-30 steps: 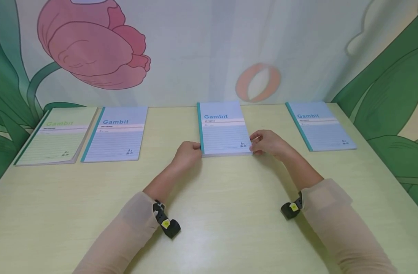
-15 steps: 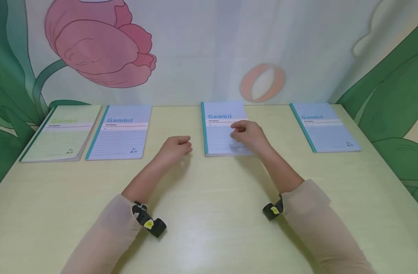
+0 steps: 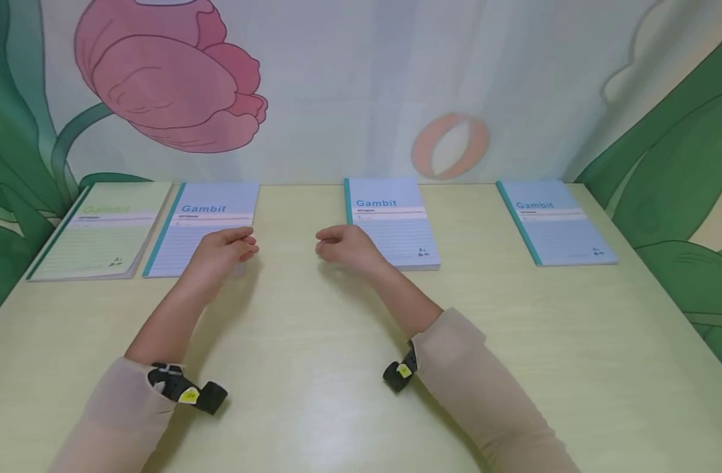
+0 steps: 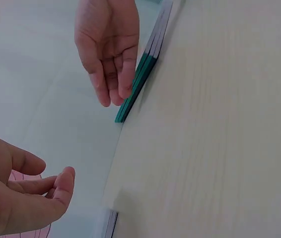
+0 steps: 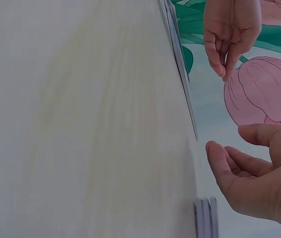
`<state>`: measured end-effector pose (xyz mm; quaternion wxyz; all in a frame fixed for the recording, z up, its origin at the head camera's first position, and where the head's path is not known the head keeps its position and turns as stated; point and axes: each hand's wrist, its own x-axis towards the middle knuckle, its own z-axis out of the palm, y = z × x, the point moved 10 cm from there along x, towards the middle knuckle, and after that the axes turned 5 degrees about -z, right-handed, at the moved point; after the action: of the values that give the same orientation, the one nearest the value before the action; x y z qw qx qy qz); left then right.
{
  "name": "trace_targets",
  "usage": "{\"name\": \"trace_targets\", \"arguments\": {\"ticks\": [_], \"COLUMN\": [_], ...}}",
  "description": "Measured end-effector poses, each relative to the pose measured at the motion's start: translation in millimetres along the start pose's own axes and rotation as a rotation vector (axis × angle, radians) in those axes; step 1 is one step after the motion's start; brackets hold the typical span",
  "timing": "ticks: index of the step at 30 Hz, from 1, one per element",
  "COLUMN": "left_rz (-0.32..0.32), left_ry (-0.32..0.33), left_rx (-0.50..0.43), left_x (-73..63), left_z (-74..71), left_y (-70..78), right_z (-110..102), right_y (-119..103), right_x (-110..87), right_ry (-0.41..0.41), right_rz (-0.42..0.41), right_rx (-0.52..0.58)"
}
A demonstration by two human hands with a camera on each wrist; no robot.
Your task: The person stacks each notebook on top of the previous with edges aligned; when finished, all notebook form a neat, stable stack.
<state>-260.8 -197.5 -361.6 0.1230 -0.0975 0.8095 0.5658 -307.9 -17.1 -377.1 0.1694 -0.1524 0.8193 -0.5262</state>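
Note:
My left hand is held over the lower right part of a blue Gambit notebook, fingers loosely bent with nothing between them. Facing it, my right hand overlaps the left spine edge of the middle blue notebook, fingers relaxed and holding nothing. In the left wrist view, layered teal spines show at the middle notebook, behind the right hand. The right wrist view shows the right hand's thumb and fingers apart, with the left hand above.
A green notebook lies at the far left, beside the left blue one. Another blue notebook lies at the right. All are along the back of the pale table, against a wall painted with flowers and leaves.
Both hands have let go of the middle notebook's sides and moved left. The right hand passed across that notebook; the left reached over the left blue one. The notebooks stay in place.

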Motion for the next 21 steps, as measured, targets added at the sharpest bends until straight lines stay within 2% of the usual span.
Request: {"name": "trace_targets", "arguments": {"ticks": [7, 14, 21], "left_rz": [-0.037, -0.072, -0.088], "left_ry": [0.075, 0.169, 0.155], "left_rx": [0.094, 0.181, 0.155], "left_x": [-8.8, -14.9, -19.7], "left_z": [-42.7, -85.2, -104.6], "left_y": [-19.8, -44.1, -53.9], "right_z": [44, 80, 98], "right_y": [4, -10, -22], "right_x": [13.2, 19.1, 19.3], "right_ry": [-0.069, -0.089, -0.059], "right_rz": [0.099, 0.120, 0.129], "right_rx": [0.208, 0.222, 0.208]}}
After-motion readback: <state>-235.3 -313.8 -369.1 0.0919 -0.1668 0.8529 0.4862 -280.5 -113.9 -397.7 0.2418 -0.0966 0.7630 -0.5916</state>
